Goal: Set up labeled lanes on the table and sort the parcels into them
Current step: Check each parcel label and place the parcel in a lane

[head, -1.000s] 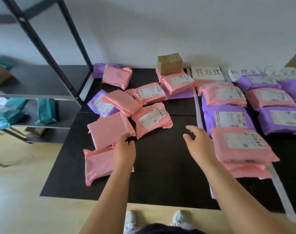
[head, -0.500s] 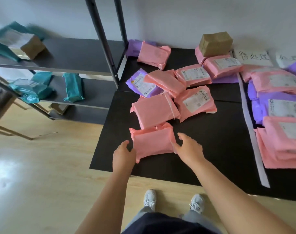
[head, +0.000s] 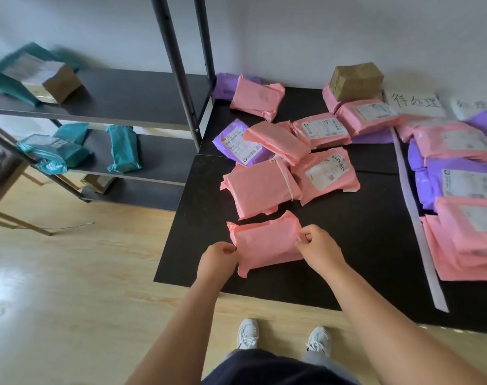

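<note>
Black table fills the right side, with a dark shelf on the left; sorted parcels lie in rows past the tape; a messy pile waits in the middle; a moment ago both hands were only reaching; now the left hand and right hand each pinch one end of the near pink parcel, which lies flat near the front edge; it looks ready to be lifted and sorted.
</note>
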{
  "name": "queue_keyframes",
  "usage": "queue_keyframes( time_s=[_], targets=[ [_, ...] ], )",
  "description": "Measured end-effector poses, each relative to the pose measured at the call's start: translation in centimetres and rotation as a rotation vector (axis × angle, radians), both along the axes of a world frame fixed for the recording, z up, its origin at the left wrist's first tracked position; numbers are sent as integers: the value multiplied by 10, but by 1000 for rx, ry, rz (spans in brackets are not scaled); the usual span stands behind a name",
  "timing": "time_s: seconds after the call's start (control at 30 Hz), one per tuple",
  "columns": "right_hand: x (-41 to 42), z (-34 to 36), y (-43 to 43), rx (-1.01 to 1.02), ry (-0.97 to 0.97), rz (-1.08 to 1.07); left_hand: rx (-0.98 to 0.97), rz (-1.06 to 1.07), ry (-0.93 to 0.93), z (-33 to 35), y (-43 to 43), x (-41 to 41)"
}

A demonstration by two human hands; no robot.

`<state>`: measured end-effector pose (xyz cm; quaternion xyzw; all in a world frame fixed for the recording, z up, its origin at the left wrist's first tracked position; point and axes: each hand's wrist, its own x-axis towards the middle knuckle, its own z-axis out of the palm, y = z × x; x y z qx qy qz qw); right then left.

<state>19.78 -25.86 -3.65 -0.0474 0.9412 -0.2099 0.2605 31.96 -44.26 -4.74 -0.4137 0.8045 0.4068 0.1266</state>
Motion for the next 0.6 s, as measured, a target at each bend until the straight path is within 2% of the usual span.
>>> queue_keyframes(
  time_s=[0.17,0.4,0.6],
  targets=[
    [-28,19,19,-167,69,-102,101,94,125,31,7,-20],
    [-68,86,40,-448,155,-240,204,236,414,97,13,-52],
    [-71,146,42,-712,207,-319,289,333,668,153,13,-76]
  ],
)
